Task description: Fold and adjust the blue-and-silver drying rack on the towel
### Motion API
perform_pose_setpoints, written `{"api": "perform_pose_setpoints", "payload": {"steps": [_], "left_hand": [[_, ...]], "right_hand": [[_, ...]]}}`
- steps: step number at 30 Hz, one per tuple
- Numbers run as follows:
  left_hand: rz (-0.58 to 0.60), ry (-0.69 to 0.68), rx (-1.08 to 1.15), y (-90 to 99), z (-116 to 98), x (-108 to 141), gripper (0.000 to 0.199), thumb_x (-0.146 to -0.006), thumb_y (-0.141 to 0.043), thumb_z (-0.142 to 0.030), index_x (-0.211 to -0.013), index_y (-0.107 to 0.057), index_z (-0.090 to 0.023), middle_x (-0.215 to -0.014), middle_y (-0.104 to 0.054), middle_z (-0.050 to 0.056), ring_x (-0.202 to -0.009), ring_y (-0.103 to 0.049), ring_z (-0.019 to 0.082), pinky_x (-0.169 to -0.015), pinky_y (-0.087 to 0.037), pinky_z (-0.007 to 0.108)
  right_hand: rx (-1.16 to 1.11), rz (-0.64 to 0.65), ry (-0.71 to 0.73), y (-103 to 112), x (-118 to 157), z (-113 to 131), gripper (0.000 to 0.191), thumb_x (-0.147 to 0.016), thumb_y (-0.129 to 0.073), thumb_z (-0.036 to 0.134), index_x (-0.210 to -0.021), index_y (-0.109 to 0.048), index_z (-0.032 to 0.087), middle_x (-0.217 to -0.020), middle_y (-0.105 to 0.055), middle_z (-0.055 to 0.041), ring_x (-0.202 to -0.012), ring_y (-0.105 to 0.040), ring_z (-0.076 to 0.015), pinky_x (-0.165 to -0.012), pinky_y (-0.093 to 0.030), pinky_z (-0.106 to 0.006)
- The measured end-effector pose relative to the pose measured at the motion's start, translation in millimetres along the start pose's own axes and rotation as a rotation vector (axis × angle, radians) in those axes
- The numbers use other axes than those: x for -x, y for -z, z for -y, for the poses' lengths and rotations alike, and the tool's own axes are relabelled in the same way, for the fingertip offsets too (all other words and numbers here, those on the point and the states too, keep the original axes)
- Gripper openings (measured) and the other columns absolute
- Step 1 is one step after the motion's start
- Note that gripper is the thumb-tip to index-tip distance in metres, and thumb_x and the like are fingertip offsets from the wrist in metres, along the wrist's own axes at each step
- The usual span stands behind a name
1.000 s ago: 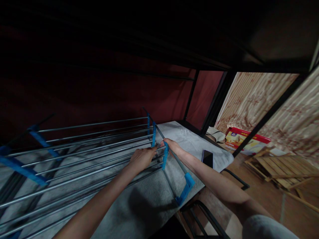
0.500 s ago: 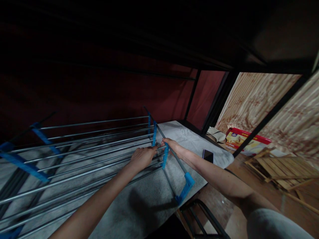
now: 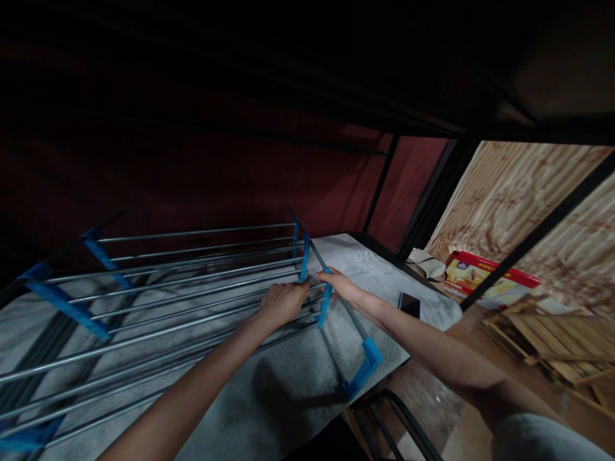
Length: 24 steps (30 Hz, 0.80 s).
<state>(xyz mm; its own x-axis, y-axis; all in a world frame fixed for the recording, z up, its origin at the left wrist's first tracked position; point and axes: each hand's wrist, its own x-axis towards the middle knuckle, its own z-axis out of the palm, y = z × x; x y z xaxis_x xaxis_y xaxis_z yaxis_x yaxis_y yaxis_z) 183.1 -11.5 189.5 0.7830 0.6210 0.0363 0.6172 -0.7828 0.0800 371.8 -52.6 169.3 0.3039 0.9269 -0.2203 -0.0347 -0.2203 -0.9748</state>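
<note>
A rack of thin grey metal rods (image 3: 192,326) with blue plastic brackets lies across the grey bedding. My left hand (image 3: 284,302) is closed around the end of one rod, close beside a blue bracket (image 3: 325,307). On the other side of that bracket, my right hand (image 3: 339,286) closes its fingers about the bracket's upper end and the side pole (image 3: 354,317); its fingertips are partly hidden. A blue corner piece (image 3: 365,371) caps the near end of this pole. More blue brackets (image 3: 67,308) join the rods at the far left.
A phone (image 3: 409,304) rests on the bedding (image 3: 365,262) to the right. Black bed-frame posts (image 3: 382,186) and a dark upper bunk surround the space. Beyond stand a red and yellow box (image 3: 490,278), a wooden slatted piece (image 3: 552,336) and a black metal ladder (image 3: 394,410).
The whole scene has shifted slightly to the right in view. Both hands keep the same places on the rack.
</note>
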Motion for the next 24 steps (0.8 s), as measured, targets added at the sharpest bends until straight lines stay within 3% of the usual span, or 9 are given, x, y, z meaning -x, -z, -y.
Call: {"api": "perform_pose_setpoints", "payload": {"steps": [5, 9, 12, 14, 17, 19, 21, 23, 24], "left_hand": [[-0.017, 0.020, 0.040, -2.1, 1.1, 0.0, 0.044, -0.106, -0.037, -0.038, -0.141, -0.062, -0.027, -0.121, -0.078, 0.012, -0.111, -0.075, 0.032, -0.094, -0.058, 0.046], [-0.039, -0.015, 0.140, 0.7, 0.0, 3.6, 0.046, -0.104, -0.045, -0.038, -0.147, -0.057, -0.028, -0.140, -0.070, 0.010, -0.127, -0.068, 0.028, -0.103, -0.055, 0.042], [-0.070, -0.052, 0.118, 22.0, 4.2, 9.8, 0.053, -0.101, -0.054, -0.043, -0.151, -0.053, -0.026, -0.145, -0.065, 0.010, -0.132, -0.063, 0.027, -0.109, -0.051, 0.040], [-0.088, -0.023, 0.029, 49.2, 19.1, 19.1, 0.051, -0.101, -0.056, -0.041, -0.149, -0.056, -0.024, -0.144, -0.065, 0.010, -0.133, -0.062, 0.027, -0.114, -0.047, 0.042], [-0.171, 0.135, -0.032, 102.4, 69.8, 51.4, 0.049, -0.102, -0.054, -0.038, -0.148, -0.058, -0.023, -0.152, -0.060, 0.012, -0.135, -0.059, 0.027, -0.114, -0.045, 0.042], [-0.317, 0.336, 0.006, 135.6, 120.1, 88.9, 0.046, -0.100, -0.058, -0.039, -0.143, -0.063, -0.022, -0.151, -0.061, 0.011, -0.135, -0.058, 0.025, -0.116, -0.041, 0.038], [-0.386, 0.507, 0.031, 156.8, 173.6, 137.2, 0.040, -0.100, -0.057, -0.035, -0.131, -0.070, -0.014, -0.138, -0.068, 0.014, -0.133, -0.058, 0.026, -0.115, -0.040, 0.037], [-0.531, 0.824, 0.414, 159.7, 218.1, 189.9, 0.019, -0.094, -0.067, -0.029, -0.099, -0.076, -0.014, -0.105, -0.076, 0.007, -0.116, -0.066, 0.023, -0.101, -0.048, 0.026], [-0.593, 0.912, 0.669, 154.1, 233.9, 215.1, 0.016, -0.092, -0.070, -0.029, -0.089, -0.074, -0.014, -0.091, -0.075, 0.005, -0.110, -0.068, 0.023, -0.093, -0.050, 0.024]], "right_hand": [[0.047, 0.050, -0.018, 4.2, 0.8, 2.2, 0.022, -0.070, -0.078, 0.028, -0.087, -0.064, 0.023, -0.072, -0.065, 0.0034, -0.072, -0.063, -0.0171, -0.061, -0.047, -0.025], [0.037, 0.068, -0.019, 7.3, 1.0, 1.2, 0.024, -0.069, -0.079, 0.027, -0.088, -0.066, 0.023, -0.076, -0.068, 0.0017, -0.073, -0.065, -0.0177, -0.061, -0.049, -0.025], [0.064, 0.061, -0.028, 9.9, -1.5, -1.1, 0.023, -0.071, -0.078, 0.028, -0.090, -0.067, 0.023, -0.073, -0.068, 0.0012, -0.070, -0.064, -0.0172, -0.059, -0.049, -0.025], [0.081, 0.064, -0.047, 11.5, -4.4, -2.2, 0.023, -0.073, -0.078, 0.028, -0.092, -0.067, 0.023, -0.072, -0.068, 0.0009, -0.069, -0.064, -0.0172, -0.059, -0.050, -0.025], [0.087, 0.052, -0.067, 13.5, -7.4, -3.4, 0.025, -0.075, -0.079, 0.029, -0.095, -0.067, 0.024, -0.076, -0.070, -0.0004, -0.073, -0.067, -0.0185, -0.061, -0.053, -0.026], [0.091, 0.053, -0.059, 15.1, -8.0, -4.4, 0.026, -0.075, -0.080, 0.031, -0.097, -0.067, 0.024, -0.078, -0.071, -0.0010, -0.075, -0.068, -0.0187, -0.061, -0.054, -0.026], [0.102, 0.067, -0.049, 17.2, -8.5, -5.9, 0.027, -0.075, -0.080, 0.031, -0.098, -0.067, 0.024, -0.079, -0.071, -0.0014, -0.076, -0.069, -0.0187, -0.061, -0.055, -0.025], [0.112, 0.076, -0.042, 19.8, -9.6, -7.9, 0.028, -0.075, -0.080, 0.031, -0.099, -0.067, 0.024, -0.081, -0.071, -0.0021, -0.077, -0.069, -0.0193, -0.062, -0.056, -0.026], [0.120, 0.076, -0.042, 21.0, -10.5, -8.9, 0.029, -0.075, -0.081, 0.031, -0.099, -0.067, 0.025, -0.082, -0.071, -0.0026, -0.078, -0.070, -0.0197, -0.062, -0.057, -0.027]]}}
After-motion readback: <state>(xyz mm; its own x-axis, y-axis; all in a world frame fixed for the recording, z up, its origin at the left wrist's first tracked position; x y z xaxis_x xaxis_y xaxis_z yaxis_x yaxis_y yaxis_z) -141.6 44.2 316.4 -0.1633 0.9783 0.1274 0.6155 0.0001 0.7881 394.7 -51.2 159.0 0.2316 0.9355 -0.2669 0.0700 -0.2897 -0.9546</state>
